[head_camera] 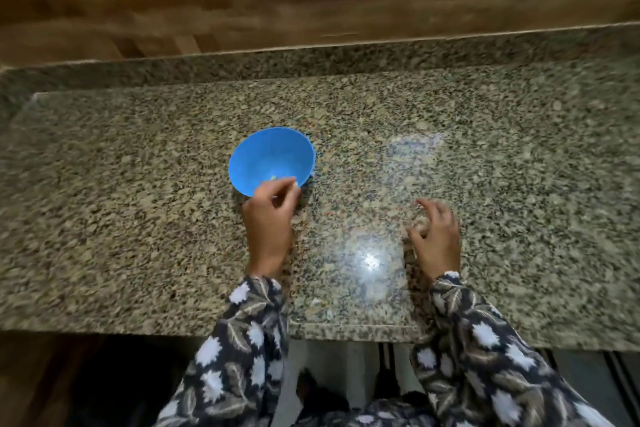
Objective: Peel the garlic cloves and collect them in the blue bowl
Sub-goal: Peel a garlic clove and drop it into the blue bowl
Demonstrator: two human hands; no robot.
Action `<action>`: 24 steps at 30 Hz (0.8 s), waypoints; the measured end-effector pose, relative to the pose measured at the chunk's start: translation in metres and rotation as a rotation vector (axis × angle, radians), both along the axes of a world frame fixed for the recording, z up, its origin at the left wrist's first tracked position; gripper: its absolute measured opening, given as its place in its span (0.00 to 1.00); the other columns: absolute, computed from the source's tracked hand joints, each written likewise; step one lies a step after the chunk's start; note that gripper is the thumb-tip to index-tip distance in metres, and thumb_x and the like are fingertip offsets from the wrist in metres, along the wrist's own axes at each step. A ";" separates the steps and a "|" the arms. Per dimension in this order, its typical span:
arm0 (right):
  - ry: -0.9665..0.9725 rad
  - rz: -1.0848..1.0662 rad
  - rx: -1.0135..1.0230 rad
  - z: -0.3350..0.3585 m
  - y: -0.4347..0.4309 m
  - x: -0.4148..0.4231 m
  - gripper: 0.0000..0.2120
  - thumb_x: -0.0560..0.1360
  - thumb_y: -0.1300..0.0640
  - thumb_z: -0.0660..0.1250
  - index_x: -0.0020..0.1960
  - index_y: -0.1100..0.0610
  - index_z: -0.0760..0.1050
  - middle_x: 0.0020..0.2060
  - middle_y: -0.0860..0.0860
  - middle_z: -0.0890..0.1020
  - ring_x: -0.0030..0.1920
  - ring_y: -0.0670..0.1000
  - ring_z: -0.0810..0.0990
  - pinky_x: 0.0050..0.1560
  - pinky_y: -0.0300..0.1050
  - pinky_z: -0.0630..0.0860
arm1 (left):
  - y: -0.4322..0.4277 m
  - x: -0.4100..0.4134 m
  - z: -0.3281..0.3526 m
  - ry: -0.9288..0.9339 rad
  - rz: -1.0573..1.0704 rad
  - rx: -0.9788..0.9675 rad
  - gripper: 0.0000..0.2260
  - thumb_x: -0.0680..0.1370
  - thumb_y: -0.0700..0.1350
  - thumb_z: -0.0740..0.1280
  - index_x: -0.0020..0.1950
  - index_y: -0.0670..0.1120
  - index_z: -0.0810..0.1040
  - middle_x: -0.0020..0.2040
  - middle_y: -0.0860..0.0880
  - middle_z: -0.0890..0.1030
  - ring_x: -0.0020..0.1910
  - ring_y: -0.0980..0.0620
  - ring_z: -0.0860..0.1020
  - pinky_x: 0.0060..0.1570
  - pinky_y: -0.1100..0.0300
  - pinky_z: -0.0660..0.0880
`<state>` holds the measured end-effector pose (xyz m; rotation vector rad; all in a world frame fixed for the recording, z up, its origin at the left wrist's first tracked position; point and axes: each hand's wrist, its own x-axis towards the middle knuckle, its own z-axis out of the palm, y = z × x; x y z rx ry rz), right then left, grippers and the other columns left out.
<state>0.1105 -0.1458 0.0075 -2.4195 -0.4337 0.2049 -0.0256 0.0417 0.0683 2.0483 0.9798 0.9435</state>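
While the left hand [270, 218] hovers at the near rim of the bowl [273, 152], its fingers [289, 185] are pressed together at the tips as if pinching something small and pale; blur hides whether that is a clove. The bowl stands on the surface [485, 156], left of centre, with one tiny pale speck [273, 178] low inside it (too small to name). The right hand [438, 239] hangs just above the surface, well apart from the bowl, fingers loosely curled and spread, gripping nothing I can see. No unpeeled clove shows plainly. The step looks like a drop into the bowl, so the pinch should clear the rim and sit over the hollow before it loosens, low enough that nothing bounces out. The light bowl may slide if nudged; the free hand could steady it
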 end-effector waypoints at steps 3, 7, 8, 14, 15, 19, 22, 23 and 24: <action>0.091 0.025 0.016 -0.004 -0.003 0.006 0.20 0.72 0.60 0.70 0.63 0.55 0.73 0.61 0.55 0.74 0.62 0.58 0.70 0.60 0.49 0.68 | 0.037 0.024 0.006 0.132 0.013 -0.021 0.08 0.74 0.40 0.71 0.51 0.40 0.83 0.46 0.45 0.84 0.45 0.50 0.81 0.50 0.60 0.76; 0.134 -0.002 0.083 -0.004 -0.005 0.005 0.15 0.71 0.60 0.71 0.57 0.56 0.78 0.54 0.53 0.79 0.53 0.54 0.75 0.50 0.40 0.69 | 0.077 0.043 -0.003 0.407 -0.044 -0.083 0.09 0.73 0.38 0.71 0.52 0.38 0.82 0.49 0.41 0.83 0.51 0.45 0.81 0.55 0.54 0.75; 0.155 -0.013 0.113 -0.002 -0.003 0.004 0.15 0.70 0.60 0.71 0.57 0.57 0.78 0.53 0.53 0.80 0.51 0.52 0.76 0.48 0.38 0.69 | 0.083 0.045 -0.004 0.426 -0.049 -0.104 0.09 0.73 0.37 0.71 0.53 0.37 0.82 0.50 0.40 0.83 0.52 0.44 0.80 0.56 0.53 0.75; 0.535 -0.061 0.531 0.016 0.024 -0.016 0.15 0.72 0.63 0.68 0.58 0.61 0.76 0.56 0.56 0.78 0.48 0.47 0.78 0.41 0.29 0.75 | 0.058 0.034 0.015 0.127 -0.059 -0.034 0.10 0.76 0.37 0.67 0.58 0.40 0.80 0.52 0.48 0.82 0.47 0.55 0.80 0.48 0.69 0.75; 0.622 -0.055 0.592 0.019 0.029 -0.021 0.15 0.72 0.64 0.67 0.58 0.61 0.76 0.56 0.56 0.78 0.45 0.46 0.78 0.37 0.28 0.75 | 0.043 0.031 0.016 0.073 -0.107 -0.048 0.10 0.77 0.38 0.67 0.58 0.40 0.80 0.51 0.50 0.82 0.46 0.57 0.79 0.47 0.72 0.75; 0.982 -0.135 0.866 0.025 0.046 -0.042 0.12 0.75 0.67 0.63 0.57 0.61 0.76 0.47 0.56 0.82 0.38 0.49 0.82 0.33 0.36 0.79 | -0.013 0.025 -0.004 0.170 -0.455 -0.295 0.11 0.76 0.40 0.68 0.59 0.43 0.79 0.54 0.52 0.80 0.47 0.62 0.78 0.45 0.74 0.75; 1.055 -0.167 0.946 0.021 0.051 -0.051 0.10 0.75 0.67 0.62 0.55 0.63 0.77 0.42 0.57 0.84 0.37 0.50 0.83 0.39 0.40 0.81 | -0.030 0.019 -0.026 0.226 -0.518 -0.400 0.12 0.75 0.41 0.70 0.58 0.46 0.81 0.53 0.51 0.82 0.46 0.63 0.79 0.44 0.70 0.77; 1.057 -0.171 0.952 0.019 0.051 -0.052 0.10 0.75 0.67 0.62 0.55 0.63 0.77 0.41 0.57 0.84 0.38 0.50 0.83 0.41 0.41 0.80 | -0.031 0.017 -0.031 0.202 -0.503 -0.440 0.12 0.74 0.39 0.70 0.57 0.46 0.81 0.52 0.50 0.83 0.45 0.63 0.80 0.43 0.69 0.78; 1.059 -0.173 0.954 0.017 0.051 -0.054 0.10 0.75 0.66 0.63 0.55 0.62 0.77 0.42 0.57 0.84 0.38 0.51 0.83 0.43 0.41 0.80 | -0.031 0.015 -0.034 0.170 -0.485 -0.492 0.12 0.74 0.38 0.71 0.56 0.45 0.82 0.50 0.50 0.83 0.43 0.63 0.80 0.39 0.70 0.77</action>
